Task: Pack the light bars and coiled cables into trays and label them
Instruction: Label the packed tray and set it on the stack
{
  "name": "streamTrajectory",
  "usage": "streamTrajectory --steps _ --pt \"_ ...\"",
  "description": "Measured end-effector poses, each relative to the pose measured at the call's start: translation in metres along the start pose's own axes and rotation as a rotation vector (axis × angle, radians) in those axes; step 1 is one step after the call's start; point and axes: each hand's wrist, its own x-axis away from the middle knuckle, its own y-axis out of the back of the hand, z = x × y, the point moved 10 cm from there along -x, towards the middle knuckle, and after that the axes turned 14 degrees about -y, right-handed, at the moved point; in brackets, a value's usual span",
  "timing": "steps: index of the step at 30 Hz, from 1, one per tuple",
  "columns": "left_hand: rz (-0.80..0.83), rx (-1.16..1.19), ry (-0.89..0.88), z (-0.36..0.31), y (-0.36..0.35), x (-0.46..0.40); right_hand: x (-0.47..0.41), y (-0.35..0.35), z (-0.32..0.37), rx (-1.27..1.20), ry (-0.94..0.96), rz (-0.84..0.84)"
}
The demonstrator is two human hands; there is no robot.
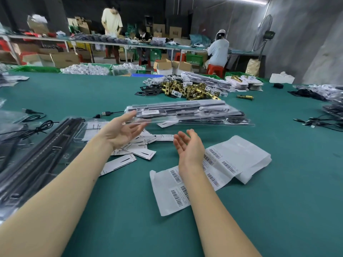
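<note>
A stack of clear packed trays (187, 113) holding black light bars and coiled cables lies across the middle of the green table (259, 201); the top tray carries a white label. My left hand (120, 129) hovers palm up at the stack's left end, fingers relaxed, fingertips near the tray edge. Lower and to the right, my right hand (187, 147) is also palm up with loose fingers and holds nothing. A sheet of barcode labels (219, 173) lies under and right of it. Black light bars (37, 151) in open trays lie at the left.
White paper cards (128, 158) are scattered in front of the stack. Loose USB cables (35, 115) lie left, more cables (319, 123) right. A pile of brass latch parts (187, 88) sits behind. People work at a far bench (130, 43).
</note>
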Motion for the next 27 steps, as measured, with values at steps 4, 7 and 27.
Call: streamTrajectory --steps 4,7,27 --pt "0.023 -0.045 -0.065 0.01 -0.042 -0.036 0.0 -0.007 -0.002 0.161 0.019 -0.008" --pt "0.038 -0.138 -0.069 0.021 -0.082 -0.069 0.0 -0.015 -0.004 0.278 0.046 0.004" --pt "0.024 -1.628 -0.207 0.066 -0.099 -0.111 -0.003 -0.016 0.002 0.299 0.064 0.004"
